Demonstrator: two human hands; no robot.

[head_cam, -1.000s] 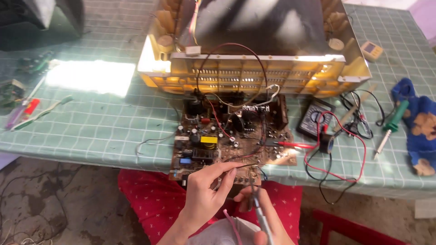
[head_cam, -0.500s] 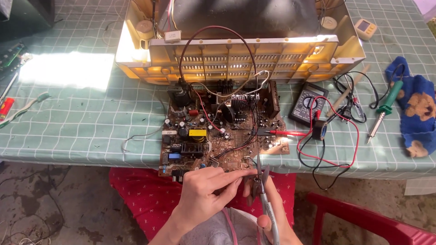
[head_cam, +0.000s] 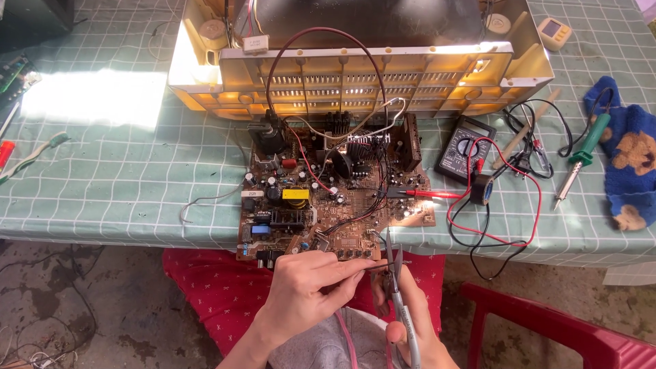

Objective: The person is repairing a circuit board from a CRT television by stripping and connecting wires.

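A thin dark component lead [head_cam: 374,265] sat pinched between the fingertips [head_cam: 355,268] of the left hand [head_cam: 307,290], its free end pointing right toward the tip of the tool in the other hand, just off the near edge of the brown circuit board [head_cam: 335,198]. The left fingers were closed on that lead, thumb and forefinger pressed together. The right hand [head_cam: 410,321] lay just to the right of and below those fingers, curled shut around a grey-handled pair of pliers [head_cam: 396,287] whose slim metal nose rose up past the lead toward the board's front edge. The board itself lay just beyond the fingers, half overhanging the rim of the desk [head_cam: 123,178], which wore a pale green checked cloth. Farther out from the fingers, behind the board, stood an opened cream plastic casing [head_cam: 369,75], with a dark red wire looping from it down to the board. Off to the right of the fingers were a black multimeter [head_cam: 465,147] with red and black leads, then a green-handled soldering iron [head_cam: 577,164] beside a blue cloth [head_cam: 629,150], well apart from both hands. Under the hands showed a red patterned garment [head_cam: 219,287]
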